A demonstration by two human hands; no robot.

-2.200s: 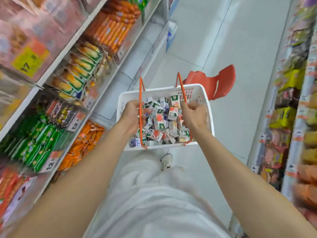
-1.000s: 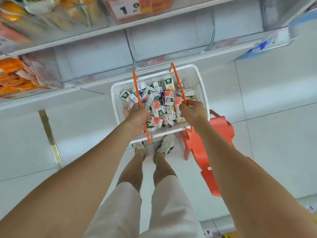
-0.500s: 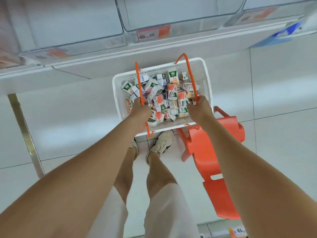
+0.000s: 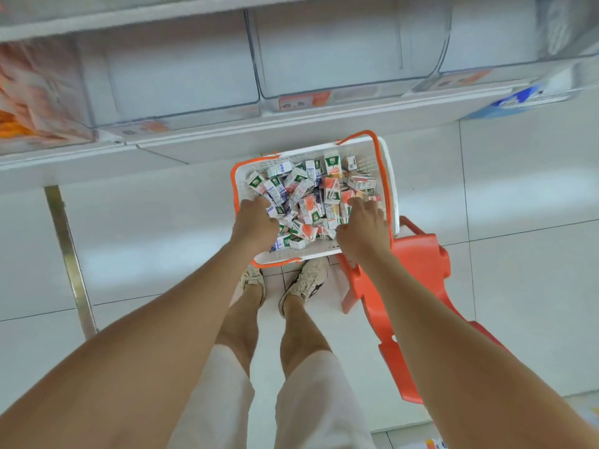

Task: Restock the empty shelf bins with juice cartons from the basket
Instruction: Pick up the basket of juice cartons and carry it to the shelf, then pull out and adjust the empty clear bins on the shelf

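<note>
A white basket (image 4: 390,196) with orange handles folded down on its rim stands on the floor below the shelf. It is full of small juice cartons (image 4: 308,196), jumbled in green, orange and blue. My left hand (image 4: 256,223) hangs over the cartons at the basket's left side, fingers loosely bent and touching them. My right hand (image 4: 363,225) is spread over the cartons at the right side, fingers straight. Neither hand holds a handle. Above, two clear empty shelf bins (image 4: 181,76) (image 4: 343,50) sit side by side behind price tags.
An orange plastic stool (image 4: 418,270) lies tipped on the floor just right of the basket. My feet (image 4: 304,283) stand right behind the basket. Orange snack packets (image 4: 22,102) fill the bin at far left. A metal strip (image 4: 69,260) crosses the floor tiles.
The basket has come down onto the floor. Both hands have let go of the orange handles, which dropped onto the rim, and now reach into the cartons.
</note>
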